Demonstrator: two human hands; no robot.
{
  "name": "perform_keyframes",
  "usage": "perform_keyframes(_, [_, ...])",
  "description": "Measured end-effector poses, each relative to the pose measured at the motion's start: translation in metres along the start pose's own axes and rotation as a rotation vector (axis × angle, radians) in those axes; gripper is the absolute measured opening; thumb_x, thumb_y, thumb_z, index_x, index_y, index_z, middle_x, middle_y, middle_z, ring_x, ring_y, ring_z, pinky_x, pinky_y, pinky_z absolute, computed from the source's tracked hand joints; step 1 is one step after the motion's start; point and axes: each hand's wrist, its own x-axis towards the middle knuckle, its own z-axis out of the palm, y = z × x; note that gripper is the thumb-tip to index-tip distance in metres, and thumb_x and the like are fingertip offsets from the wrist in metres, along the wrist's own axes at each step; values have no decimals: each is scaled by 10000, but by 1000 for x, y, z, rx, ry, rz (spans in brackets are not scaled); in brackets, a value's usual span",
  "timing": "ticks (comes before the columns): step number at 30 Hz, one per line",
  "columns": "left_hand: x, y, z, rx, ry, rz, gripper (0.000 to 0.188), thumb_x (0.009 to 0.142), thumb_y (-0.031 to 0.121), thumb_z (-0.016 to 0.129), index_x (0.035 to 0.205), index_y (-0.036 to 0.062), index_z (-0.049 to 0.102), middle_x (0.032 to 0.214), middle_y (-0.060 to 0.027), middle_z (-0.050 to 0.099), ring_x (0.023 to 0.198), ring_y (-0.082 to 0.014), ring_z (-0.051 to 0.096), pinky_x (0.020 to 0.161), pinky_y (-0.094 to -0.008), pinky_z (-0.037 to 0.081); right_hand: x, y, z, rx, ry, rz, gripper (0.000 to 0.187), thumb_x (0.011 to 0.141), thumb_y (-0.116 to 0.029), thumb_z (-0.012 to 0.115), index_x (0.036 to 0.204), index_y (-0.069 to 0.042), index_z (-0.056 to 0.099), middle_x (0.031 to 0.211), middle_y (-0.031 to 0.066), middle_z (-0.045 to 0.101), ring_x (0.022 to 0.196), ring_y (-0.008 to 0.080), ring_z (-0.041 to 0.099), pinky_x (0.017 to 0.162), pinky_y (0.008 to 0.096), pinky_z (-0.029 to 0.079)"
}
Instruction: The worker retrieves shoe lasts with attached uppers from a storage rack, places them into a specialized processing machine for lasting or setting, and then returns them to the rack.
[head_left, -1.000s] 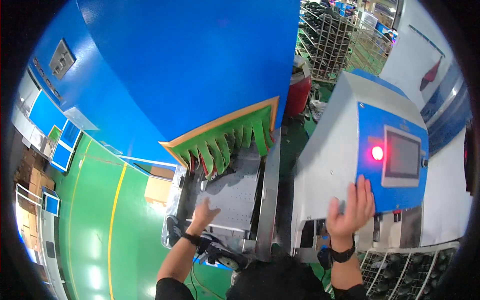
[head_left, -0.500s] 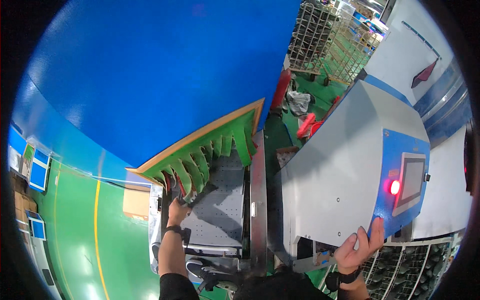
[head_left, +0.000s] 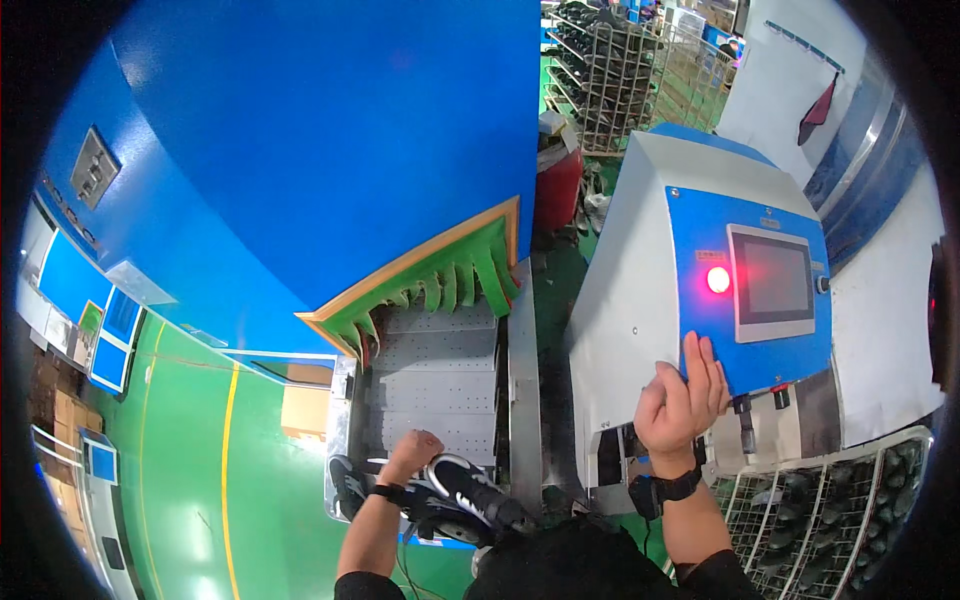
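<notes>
My left hand (head_left: 412,452) is curled into a fist and rests on the near end of the grey perforated conveyor plate (head_left: 432,375). A black sneaker with white trim (head_left: 478,490) lies right beside my left wrist, and another dark shoe (head_left: 346,482) lies on its other side. I see nothing inside the fist. My right hand (head_left: 682,395) lies flat, fingers up, against the lower left corner of the blue control panel (head_left: 705,235) on the grey machine housing (head_left: 620,290). It holds nothing. A red lamp (head_left: 718,280) glows beside the panel's screen (head_left: 772,280).
A big blue machine hood (head_left: 320,130) overhangs the conveyor, with green curtain strips (head_left: 440,285) at its mouth. Wire baskets of dark shoes (head_left: 830,500) stand at the lower right. Metal racks (head_left: 620,70) and a red bin (head_left: 558,185) are behind. A cardboard box (head_left: 305,410) sits on the green floor.
My left hand has drawn back from the green curtain strips to the near end of the conveyor and closed. My right hand stays on the control panel. The view has shifted.
</notes>
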Motion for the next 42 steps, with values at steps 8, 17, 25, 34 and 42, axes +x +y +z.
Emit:
perform_keyframes(8, [-2, 40, 114, -72, 423, -217, 644, 877, 412, 719, 1410, 78, 581, 1516, -306, 411, 1330, -456, 478, 1124, -471, 412, 2, 6, -2, 55, 23, 2, 170, 778, -58, 622, 887, -110, 742, 1319, 177, 677, 1276, 326, 607, 1110, 432, 371])
perform_keyframes(17, [9, 81, 106, 504, 92, 102, 375, 886, 312, 595, 1233, 241, 721, 1469, -105, 549, 1397, -420, 447, 1188, -549, 292, -3, 6, 3, 39, 38, 4, 145, 783, -82, 621, 860, -127, 735, 1320, 169, 678, 1285, 320, 600, 1115, 422, 354])
perform_keyframes(25, [-22, 135, 116, 645, -91, 356, 419, 845, 466, 629, 1086, 152, 767, 1146, -42, 714, 1190, -243, 612, 1066, -487, 394, -5, 7, 4, -19, 15, -49, 177, 816, -105, 595, 933, -135, 724, 1333, 191, 661, 1287, 339, 585, 1118, 444, 349])
perform_keyframes(34, [-42, 109, 115, 663, -92, 318, 357, 898, 410, 619, 1049, 119, 759, 935, -130, 654, 989, -355, 645, 841, -503, 539, -10, 9, 3, -61, -62, -42, 130, 839, -86, 589, 924, -106, 685, 1357, 246, 623, 1307, 386, 553, 1121, 485, 340])
perform_keyframes(42, [113, 137, -5, -128, -139, -109, 386, 1013, 316, 560, 1256, 41, 681, 1183, -120, 729, 1078, -239, 680, 972, -403, 517, -13, 7, -11, -163, -229, -13, 61, 898, -61, 583, 956, -62, 603, 1397, 303, 538, 1311, 481, 495, 1092, 572, 355])
